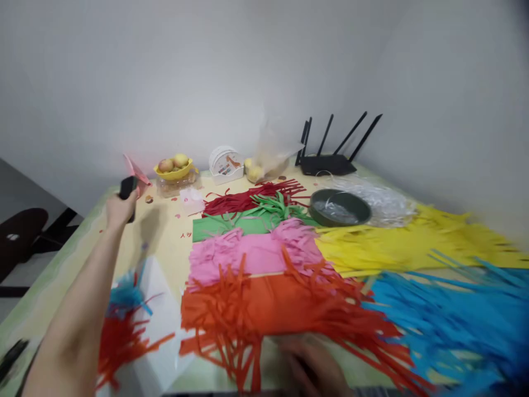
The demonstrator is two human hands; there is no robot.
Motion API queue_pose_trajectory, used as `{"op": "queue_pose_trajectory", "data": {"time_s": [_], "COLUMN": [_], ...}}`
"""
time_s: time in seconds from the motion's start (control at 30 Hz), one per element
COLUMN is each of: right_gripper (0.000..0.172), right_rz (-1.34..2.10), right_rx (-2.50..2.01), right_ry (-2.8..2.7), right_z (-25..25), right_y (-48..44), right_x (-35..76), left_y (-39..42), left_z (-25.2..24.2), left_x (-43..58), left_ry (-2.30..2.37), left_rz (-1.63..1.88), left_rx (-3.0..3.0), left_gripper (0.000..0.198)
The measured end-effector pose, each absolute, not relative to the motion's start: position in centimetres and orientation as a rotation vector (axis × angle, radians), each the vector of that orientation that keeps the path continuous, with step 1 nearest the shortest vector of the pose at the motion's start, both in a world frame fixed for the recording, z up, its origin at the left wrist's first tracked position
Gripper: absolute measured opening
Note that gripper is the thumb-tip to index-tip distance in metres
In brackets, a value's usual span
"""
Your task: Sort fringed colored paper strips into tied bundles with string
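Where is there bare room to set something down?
Bare tablecloth shows left of the left forearm, and between the left hand and the green fringed paper. The right is crowded with yellow fringed paper and blue fringed paper.

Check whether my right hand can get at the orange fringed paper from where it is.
Most likely yes: your right hand, though blurred, is right by the near edge of the orange fringed paper, and nothing visible stands between them.

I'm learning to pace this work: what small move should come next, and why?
Perhaps lower the dark object onto the tablecloth: the left hand grips it, while the right hand is near the orange fringed paper, which both hands might handle better.
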State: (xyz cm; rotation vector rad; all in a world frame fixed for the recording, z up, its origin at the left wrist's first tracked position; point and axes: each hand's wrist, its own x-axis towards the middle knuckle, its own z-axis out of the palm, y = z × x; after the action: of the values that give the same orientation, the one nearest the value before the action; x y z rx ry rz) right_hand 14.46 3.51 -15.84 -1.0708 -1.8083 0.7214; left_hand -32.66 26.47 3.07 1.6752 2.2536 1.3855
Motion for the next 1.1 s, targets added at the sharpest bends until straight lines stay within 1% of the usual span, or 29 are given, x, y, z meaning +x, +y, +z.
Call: {"op": "queue_pose_trajectory", "data": {"time_s": [0.07, 0.1, 0.13, 0.17, 0.23, 0.3, 0.33, 0.37, 0.4, 0.5, 0.6, 0.7, 0.83, 0.9, 0.97, 1.03, 1.1], "right_gripper": [0.019, 0.017, 0.017, 0.021, 0.039, 0.067, 0.076, 0.082, 0.083, 0.082, 0.083, 0.085, 0.084, 0.079, 0.069, 0.06, 0.057], "right_rz": [0.727, 0.801, 0.916, 1.084, 1.421, 1.615, 1.668, 1.698, 1.708, 1.702, 1.739, 1.76, 1.692, 1.609, 1.532, 1.502, 1.515], "right_rx": [-1.021, -1.016, -0.989, -0.914, -0.757, -0.649, -0.628, -0.627, -0.642, -0.707, -0.699, -0.666, -0.703, -0.752, -0.802, -0.823, -0.813], "right_ry": [-1.776, -1.741, -1.684, -1.614, -1.472, -1.364, -1.331, -1.312, -1.3, -1.257, -1.203, -1.208, -1.257, -1.268, -1.264, -1.258, -1.26], "right_z": [-14.0, -12.8, -11.5, -10.2, -8.1, -6.8, -6.6, -6.6, -6.7, -7.7, -8.7, -9.5, -10.0, -10.1, -10.1, -10.2, -10.1], "right_y": [3.0, 2.9, 2.8, 2.8, 2.6, 1.9, 1.4, 0.7, -0.1, -2.4, -3.9, -4.9, -5.8, -6.0, -6.2, -6.3, -6.5], "right_x": [13.1, 12.2, 11.2, 10.2, 8.6, 8.0, 8.2, 8.7, 9.4, 12.2, 14.6, 16.0, 16.9, 17.1, 17.3, 17.4, 17.6], "left_y": [23.0, 20.8, 18.5, 16.0, 11.1, 6.8, 5.0, 3.6, 2.4, 0.0, -1.8, -3.4, -4.9, -5.3, -5.7, -5.9, -6.1], "left_z": [3.7, 3.5, 3.1, 2.5, 0.9, -1.0, -1.9, -2.7, -3.4, -4.9, -5.5, -5.7, -5.8, -5.8, -5.7, -5.6, -5.5], "left_x": [-27.7, -24.7, -21.5, -18.2, -12.1, -7.4, -5.7, -4.5, -3.7, -2.3, -1.0, 0.7, 2.6, 3.1, 3.5, 3.8, 4.0], "left_ry": [2.285, 2.253, 2.121, 1.969, 1.748, 1.655, 1.638, 1.617, 1.576, 1.286, 1.033, 0.976, 0.924, 0.915, 0.92, 0.934, 0.941], "left_rz": [1.427, 1.446, 1.479, 1.501, 1.562, 1.601, 1.605, 1.59, 1.573, 1.57, 1.639, 1.682, 1.668, 1.665, 1.664, 1.659, 1.67], "left_rx": [1.602, 1.596, 1.579, 1.564, 1.552, 1.484, 1.439, 1.389, 1.327, 1.064, 0.845, 0.779, 0.745, 0.747, 0.752, 0.749, 0.74], "left_gripper": [0.041, 0.044, 0.05, 0.055, 0.058, 0.062, 0.064, 0.065, 0.064, 0.059, 0.055, 0.044, 0.036, 0.035, 0.034, 0.034, 0.033]}}
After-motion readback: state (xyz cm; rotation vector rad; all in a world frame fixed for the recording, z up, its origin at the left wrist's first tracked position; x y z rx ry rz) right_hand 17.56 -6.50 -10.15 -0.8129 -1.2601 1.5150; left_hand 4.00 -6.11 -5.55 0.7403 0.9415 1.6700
